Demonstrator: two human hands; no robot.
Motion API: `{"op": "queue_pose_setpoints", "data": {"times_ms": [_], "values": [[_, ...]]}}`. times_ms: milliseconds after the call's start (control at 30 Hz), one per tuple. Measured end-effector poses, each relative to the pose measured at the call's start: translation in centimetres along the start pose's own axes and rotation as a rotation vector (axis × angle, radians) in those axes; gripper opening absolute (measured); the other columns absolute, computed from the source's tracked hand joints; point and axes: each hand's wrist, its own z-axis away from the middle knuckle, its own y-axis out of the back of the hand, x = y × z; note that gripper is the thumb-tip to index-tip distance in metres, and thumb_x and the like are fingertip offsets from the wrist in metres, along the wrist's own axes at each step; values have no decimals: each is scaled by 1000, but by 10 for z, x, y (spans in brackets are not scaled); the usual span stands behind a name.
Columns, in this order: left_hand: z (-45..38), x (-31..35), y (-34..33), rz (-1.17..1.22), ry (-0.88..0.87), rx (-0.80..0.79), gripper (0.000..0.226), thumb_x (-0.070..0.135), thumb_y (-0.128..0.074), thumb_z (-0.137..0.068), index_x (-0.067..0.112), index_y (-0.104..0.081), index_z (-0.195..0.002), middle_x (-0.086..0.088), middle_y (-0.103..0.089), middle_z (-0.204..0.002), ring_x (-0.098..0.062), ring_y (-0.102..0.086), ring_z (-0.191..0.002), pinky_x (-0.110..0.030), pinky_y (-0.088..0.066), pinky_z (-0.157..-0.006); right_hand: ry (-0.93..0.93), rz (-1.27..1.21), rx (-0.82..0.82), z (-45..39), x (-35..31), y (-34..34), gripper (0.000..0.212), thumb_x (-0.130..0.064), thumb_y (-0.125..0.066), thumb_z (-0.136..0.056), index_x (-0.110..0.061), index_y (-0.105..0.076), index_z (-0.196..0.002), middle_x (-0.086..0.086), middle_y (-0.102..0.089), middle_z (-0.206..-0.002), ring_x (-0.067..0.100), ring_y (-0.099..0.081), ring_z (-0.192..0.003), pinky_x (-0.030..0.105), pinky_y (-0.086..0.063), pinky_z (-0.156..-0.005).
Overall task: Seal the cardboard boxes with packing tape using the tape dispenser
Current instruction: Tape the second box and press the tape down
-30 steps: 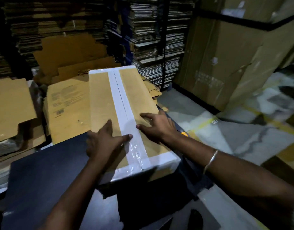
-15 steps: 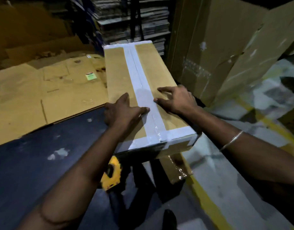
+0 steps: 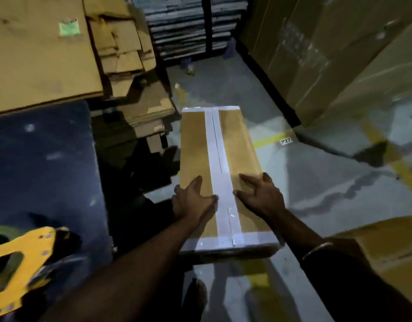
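You have carried the taped cardboard box (image 3: 226, 173) off the dark table (image 3: 44, 173), so it is sealed. Your left hand (image 3: 192, 199) and right hand (image 3: 260, 196) grip its edges, thumbs on top. Beyond them, open floor (image 3: 316, 173); the yellow tape dispenser (image 3: 19, 263) lies behind your left hand.

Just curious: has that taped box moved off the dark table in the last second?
Yes. The taped box, held by both hands, has swung right, off the dark table, and now hangs over the floor.

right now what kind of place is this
Probably a warehouse packing area: stacks of flattened brown cardboard, tall cardboard cartons, a yellow floor line with a white P27 label, and a yellow tape dispenser.
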Motion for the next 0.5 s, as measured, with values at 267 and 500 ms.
{"op": "queue_pose_setpoints", "data": {"times_ms": [267, 500], "values": [[-36, -76, -145, 37, 65, 132, 84, 54, -71, -67, 56, -32, -141, -5, -30, -147, -36, -37, -132, -47, -41, -107, 105, -23, -105, -58, 103, -129, 72, -65, -74, -74, -47, -51, -140, 12, -30, -156, 36, -61, -118, 43, -55, -94], [-81, -121, -219, 167, 109, 44, 105, 43, -85, -63, 31, -34, -154, -19, -24, -156, -39, -29, -143, -45, -32, -116, 115, -110, -229, -107, 152, -200, 78, -59, -81, -66, -41, -57, -138, 10, -24, -158, 33, -56, -125, 44, -49, -104]]}}
